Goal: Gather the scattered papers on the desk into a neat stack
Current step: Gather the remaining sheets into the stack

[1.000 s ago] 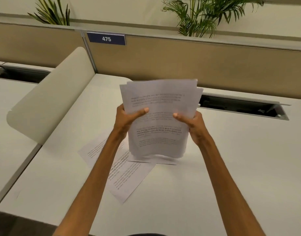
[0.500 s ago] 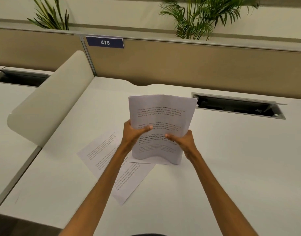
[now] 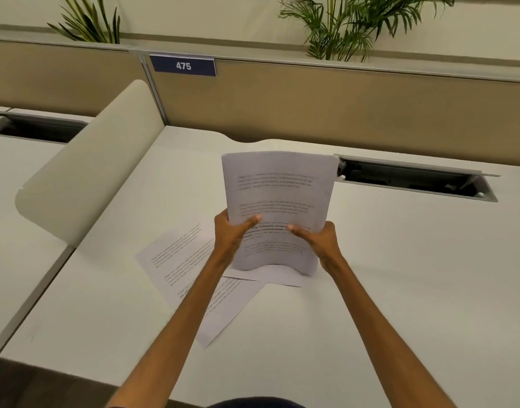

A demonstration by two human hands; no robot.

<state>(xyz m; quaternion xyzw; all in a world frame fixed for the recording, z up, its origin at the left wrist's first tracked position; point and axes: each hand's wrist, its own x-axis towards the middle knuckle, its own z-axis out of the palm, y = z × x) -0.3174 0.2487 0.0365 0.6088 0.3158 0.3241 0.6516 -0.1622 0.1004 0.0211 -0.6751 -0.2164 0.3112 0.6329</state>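
Observation:
I hold a bundle of printed papers upright, its bottom edge bowed and resting on the white desk. My left hand grips its left edge and my right hand grips its right edge, thumbs on the front page. The sheets' top edges look even. Two or three loose printed sheets lie flat on the desk to the left and under my left forearm, overlapping at angles. Another sheet lies flat under the bundle's foot.
A rounded beige divider panel stands at the desk's left side. A cable tray opening sits in the desk behind the bundle on the right. A tan partition with a "475" sign closes the back, with plants above.
The fanned, uneven bundle held high came down onto the desk and its edges have squared up. Both hands slid lower on the bundle's sides.

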